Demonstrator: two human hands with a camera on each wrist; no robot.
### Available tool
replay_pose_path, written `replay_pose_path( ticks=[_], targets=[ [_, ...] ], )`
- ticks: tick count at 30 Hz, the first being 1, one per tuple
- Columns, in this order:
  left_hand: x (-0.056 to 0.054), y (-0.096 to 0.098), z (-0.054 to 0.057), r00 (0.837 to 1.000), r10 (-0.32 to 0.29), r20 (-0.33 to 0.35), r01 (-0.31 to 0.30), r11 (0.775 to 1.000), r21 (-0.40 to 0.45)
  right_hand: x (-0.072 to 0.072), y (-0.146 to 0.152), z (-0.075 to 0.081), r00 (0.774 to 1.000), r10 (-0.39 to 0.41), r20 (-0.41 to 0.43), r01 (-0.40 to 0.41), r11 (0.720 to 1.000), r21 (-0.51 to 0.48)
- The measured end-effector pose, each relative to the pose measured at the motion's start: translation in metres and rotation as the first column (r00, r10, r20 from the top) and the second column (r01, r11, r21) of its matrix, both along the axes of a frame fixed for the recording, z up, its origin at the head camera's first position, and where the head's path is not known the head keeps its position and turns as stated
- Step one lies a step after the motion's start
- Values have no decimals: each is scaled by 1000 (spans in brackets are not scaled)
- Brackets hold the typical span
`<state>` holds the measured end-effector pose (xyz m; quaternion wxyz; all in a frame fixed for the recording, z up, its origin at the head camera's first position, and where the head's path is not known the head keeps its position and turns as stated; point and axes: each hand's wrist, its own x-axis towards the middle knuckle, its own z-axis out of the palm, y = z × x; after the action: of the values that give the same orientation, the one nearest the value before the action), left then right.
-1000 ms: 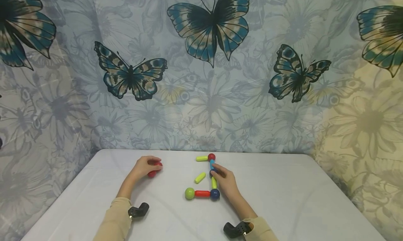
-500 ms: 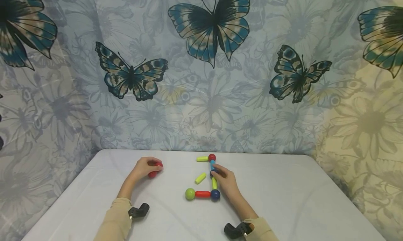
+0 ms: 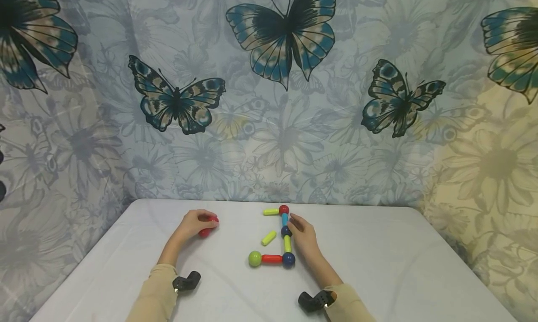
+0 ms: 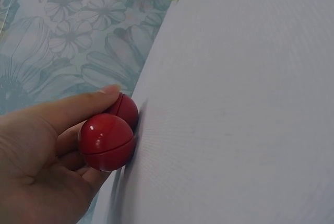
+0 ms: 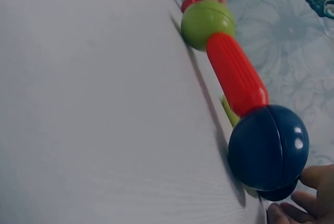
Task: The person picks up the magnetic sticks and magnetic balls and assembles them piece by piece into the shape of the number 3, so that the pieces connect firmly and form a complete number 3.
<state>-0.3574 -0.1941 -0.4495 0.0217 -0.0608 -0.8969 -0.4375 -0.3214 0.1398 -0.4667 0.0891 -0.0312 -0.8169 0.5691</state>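
Observation:
At the table's left, my left hand [image 3: 195, 223] grips a red ball [image 3: 214, 220] between thumb and fingers. A second red ball [image 4: 107, 142] lies against it, nearer the left wrist camera. My right hand [image 3: 304, 235] is just right of the middle dark blue ball [image 3: 286, 231], thumb tip right at it, index finger raised off the blue stick [image 3: 285, 218]. These belong to a line: red ball [image 3: 283, 210], blue stick, dark blue ball, yellow-green stick [image 3: 287, 244], front dark blue ball [image 5: 269, 148]. From there a red stick [image 3: 272, 259] runs left to a green ball [image 3: 255, 258].
A yellow-green stick [image 3: 271, 211] extends left from the far red ball. Another loose yellow-green stick [image 3: 269, 238] lies slanted inside the shape. A white cloth covers the table [image 3: 391, 266]; a butterfly-print curtain [image 3: 286, 149] hangs behind it.
My right hand's fingers have lifted off the middle dark blue ball and blue stick and moved slightly right, leaving the ball more exposed. The left hand stays on the red ball.

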Motion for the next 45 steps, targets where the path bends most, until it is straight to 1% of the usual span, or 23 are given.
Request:
replay_pose_path(
  ticks=[5,10,17,22,25,28,32,38,40,45],
  targets=[
    [1,1,0,1000,1,4,-1,1000,6,-11,0,-1,1000,-3,-12,3,1000,-4],
    [1,2,0,1000,1,4,-1,1000,5,-18,-3,0,1000,23,-16,-23,1000,6],
    [0,2,-1,1000,2,7,-3,1000,14,-25,-5,1,997,58,-43,-58,998,11],
    [-1,2,-2,1000,-4,17,3,1000,11,-30,-4,0,995,91,-52,-88,995,50],
    [-2,3,-1,1000,-9,17,9,1000,-5,-30,-4,0,994,102,-49,-98,992,76],
    [-2,5,3,1000,-17,5,18,1000,-24,-30,-4,-1,993,108,-56,-104,992,74],
    [-1,11,7,1000,-14,-25,14,1000,-18,-29,-5,-2,991,113,-73,-109,992,64],
    [-3,26,10,997,3,-71,0,999,53,-29,-6,-4,990,109,-88,-102,992,76],
    [-4,33,10,997,11,-76,-5,997,78,-28,-6,-4,991,101,-84,-95,993,75],
    [-5,48,11,995,9,-95,1,994,108,-29,-7,-5,991,99,-86,-93,993,68]
  ],
)
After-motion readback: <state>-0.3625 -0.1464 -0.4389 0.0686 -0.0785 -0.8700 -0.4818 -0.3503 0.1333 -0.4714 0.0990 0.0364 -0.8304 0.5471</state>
